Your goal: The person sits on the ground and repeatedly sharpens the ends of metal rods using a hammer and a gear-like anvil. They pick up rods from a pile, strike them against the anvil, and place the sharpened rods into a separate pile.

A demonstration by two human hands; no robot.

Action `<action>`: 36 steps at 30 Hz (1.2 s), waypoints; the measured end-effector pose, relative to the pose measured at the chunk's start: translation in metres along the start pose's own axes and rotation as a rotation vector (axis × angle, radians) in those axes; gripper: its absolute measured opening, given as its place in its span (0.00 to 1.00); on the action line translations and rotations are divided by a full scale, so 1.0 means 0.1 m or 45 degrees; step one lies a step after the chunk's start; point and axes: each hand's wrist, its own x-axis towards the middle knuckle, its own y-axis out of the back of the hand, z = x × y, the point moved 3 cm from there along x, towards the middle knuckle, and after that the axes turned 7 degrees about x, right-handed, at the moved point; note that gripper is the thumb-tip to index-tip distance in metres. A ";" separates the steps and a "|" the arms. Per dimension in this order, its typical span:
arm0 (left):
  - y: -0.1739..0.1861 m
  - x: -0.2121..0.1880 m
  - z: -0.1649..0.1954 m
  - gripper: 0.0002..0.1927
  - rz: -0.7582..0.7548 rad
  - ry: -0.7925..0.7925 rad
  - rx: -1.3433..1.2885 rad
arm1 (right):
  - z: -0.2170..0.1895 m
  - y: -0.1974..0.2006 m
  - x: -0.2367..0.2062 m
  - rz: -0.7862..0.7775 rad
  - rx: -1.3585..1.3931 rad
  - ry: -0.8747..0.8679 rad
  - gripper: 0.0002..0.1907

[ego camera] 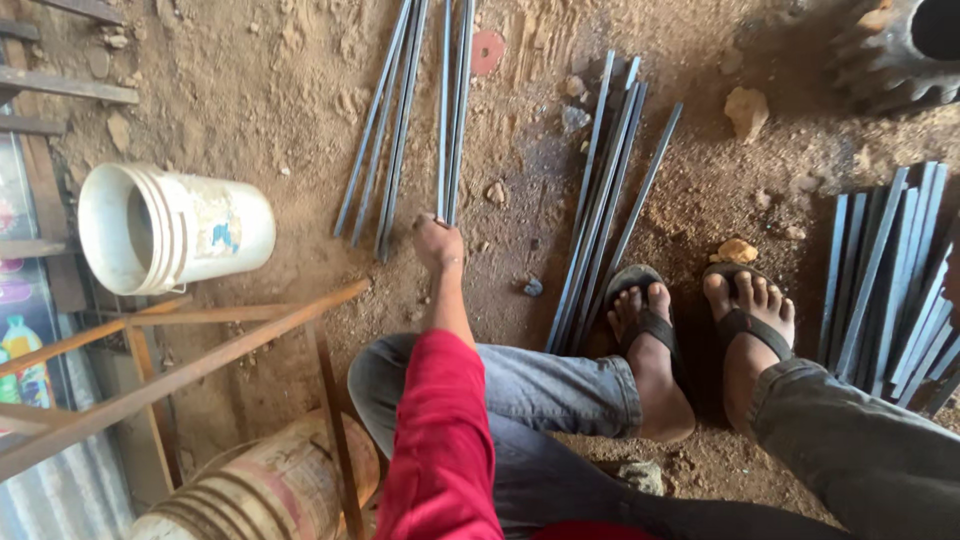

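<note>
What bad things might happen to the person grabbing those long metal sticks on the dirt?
1. The hand grips the ends of two thin metal rods bare; rough ends might scratch or cut it.
2. The feet wear only open sandals, right beside another bundle of rods, so a rolling or dropped rod could hit the toes.
3. Loose stones and rods lie all over the dirt floor, so someone stepping here could trip.
</note>
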 end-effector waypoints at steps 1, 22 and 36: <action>-0.01 -0.01 0.05 0.07 0.064 0.043 -0.102 | -0.01 0.01 0.00 0.004 -0.004 0.002 0.33; -0.03 -2.97 2.80 0.13 -1.668 -0.413 -1.277 | -0.13 0.20 0.00 -0.032 0.072 -0.074 0.25; 1.15 -3.03 3.52 0.16 -2.563 -0.036 -2.277 | -0.08 0.19 -0.01 0.080 -0.001 0.230 0.21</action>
